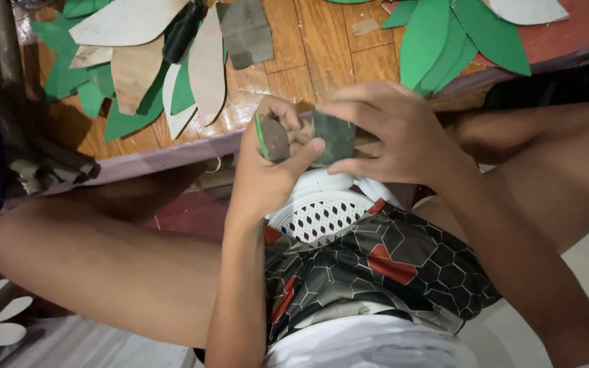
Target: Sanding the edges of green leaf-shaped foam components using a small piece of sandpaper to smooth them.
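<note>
Two hands meet over the lap at the centre of the view, both closed on one small piece of work. The left hand [267,170] pinches a small leaf-shaped piece with a green edge and a grey-brown face [271,138], thumb laid across its lower side and fingers curled behind it. The right hand [383,133] presses a folded scrap of dark grey-green abrasive-looking sheet [335,136] between thumb and fingertips, its edge touching or just beside the small piece; I cannot tell whether the two surfaces are in full contact.

Judging from what lies around, much shaping is already behind this piece. At eleven o'clock, a heap of cut leaf shapes, green, pale grey and brown, [138,68] is spread on the orange-brown wooden floor [322,48], with a loose grey rectangular sheet [247,31] at twelve o'clock among them. At one o'clock, a fan of larger green leaf cut-outs [458,34] overlaps near a red surface. These look cut out and set aside, while the piece in hand seems only partly worked. How many remain is not shown.

Below the hands, at six o'clock, sits a white perforated plastic stool [322,215], partly covered by dark patterned shorts with hexagons [390,266].
</note>
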